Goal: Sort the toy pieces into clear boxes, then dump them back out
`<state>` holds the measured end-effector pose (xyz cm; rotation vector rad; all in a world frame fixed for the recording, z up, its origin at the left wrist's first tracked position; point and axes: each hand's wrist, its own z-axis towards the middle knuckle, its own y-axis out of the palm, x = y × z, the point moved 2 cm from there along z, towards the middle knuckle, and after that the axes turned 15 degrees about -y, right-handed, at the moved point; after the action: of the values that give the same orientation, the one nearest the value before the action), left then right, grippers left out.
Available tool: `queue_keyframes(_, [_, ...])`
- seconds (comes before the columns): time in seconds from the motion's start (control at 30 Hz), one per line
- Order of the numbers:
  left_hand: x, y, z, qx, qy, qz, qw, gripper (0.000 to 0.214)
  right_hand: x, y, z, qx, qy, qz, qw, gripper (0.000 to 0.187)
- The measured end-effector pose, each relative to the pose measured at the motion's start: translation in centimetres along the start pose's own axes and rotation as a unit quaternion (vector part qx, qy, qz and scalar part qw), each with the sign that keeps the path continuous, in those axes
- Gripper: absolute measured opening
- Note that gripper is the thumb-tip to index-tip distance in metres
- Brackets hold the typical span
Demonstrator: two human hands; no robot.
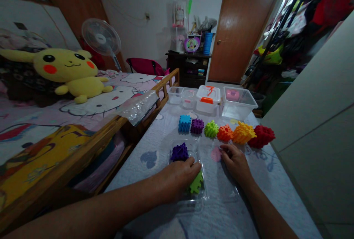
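Note:
A clear plastic tray (204, 191) lies on the cloth-covered table. In it are a dark purple interlocking block (179, 152) at the far end and a light green interlocking piece (197, 183) nearer me. My left hand (179, 178) reaches over the tray, its fingers bent down beside the green piece; whatever they grip is hidden under the hand. To the right of the tray lies a clear plastic lid (218, 189). My right hand (236, 161) is at its far right edge, thumb and fingers curled together there.
Beyond my hands, a row of interlocking blocks runs from a blue block (184, 123) to a red block (262, 136). Behind them stand clear containers, one an orange-latched box (208, 99). A wooden bed rail (121, 125) borders the table's left side.

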<state>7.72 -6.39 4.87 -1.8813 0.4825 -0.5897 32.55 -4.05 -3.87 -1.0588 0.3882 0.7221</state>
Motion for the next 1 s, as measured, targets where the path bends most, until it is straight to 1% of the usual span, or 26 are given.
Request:
queue_keyframes(0.17, [0.1, -0.1, -0.3, 0.006, 0.009, -0.014, 1.000, 0.056, 0.0, 0.0, 0.0, 0.003, 0.000, 0.000, 1.000, 0.025])
queue_keyframes(0.27, [0.4, -0.7, -0.7, 0.003, 0.006, -0.019, 1.000, 0.055, -0.1, -0.1, 0.0, 0.005, -0.002, -0.001, 1.000, 0.026])
queue_keyframes(0.4, [0.6, -2.1, -1.8, -0.003, -0.007, -0.041, 0.999, 0.053, 0.0, -0.1, 0.0, -0.001, 0.000, -0.001, 1.000, 0.027])
queue_keyframes(0.5, [0.0, -3.7, -2.7, 0.008, -0.025, -0.078, 0.997, 0.060, 0.0, -0.1, 0.0, -0.001, 0.002, -0.001, 1.000, 0.028])
queue_keyframes(0.57, [-1.1, -5.0, -3.1, 0.044, -0.033, -0.106, 0.993, 0.065, 0.0, -0.1, 0.0, 0.000, 0.000, 0.000, 1.000, 0.028])
queue_keyframes(0.63, [-2.8, -6.4, -3.2, 0.099, -0.034, -0.125, 0.987, 0.067, -0.1, -0.1, 0.0, 0.002, 0.000, 0.002, 1.000, 0.027])
queue_keyframes(0.7, [-4.8, -7.6, -2.8, 0.145, -0.050, -0.132, 0.979, 0.065, -0.1, -0.1, 0.1, 0.006, 0.000, 0.003, 1.000, 0.026])
queue_keyframes(0.77, [-7.0, -8.2, -1.9, 0.173, -0.072, -0.127, 0.974, 0.061, -0.1, -0.1, 0.1, 0.007, 0.000, 0.002, 1.000, 0.026])
queue_keyframes(0.83, [-8.9, -8.2, -0.6, 0.180, -0.094, -0.117, 0.972, 0.056, -0.2, -0.1, 0.1, 0.006, 0.000, 0.003, 1.000, 0.026])
queue_keyframes(0.9, [-10.5, -7.7, 0.9, 0.171, -0.117, -0.114, 0.972, 0.049, -0.2, -0.1, 0.1, 0.004, 0.002, 0.007, 1.000, 0.026])
queue_keyframes(1.0, [-11.9, -6.5, 3.0, 0.167, -0.142, -0.105, 0.970, 0.045, -0.2, -0.2, 0.1, 0.007, 0.001, 0.011, 1.000, 0.025])
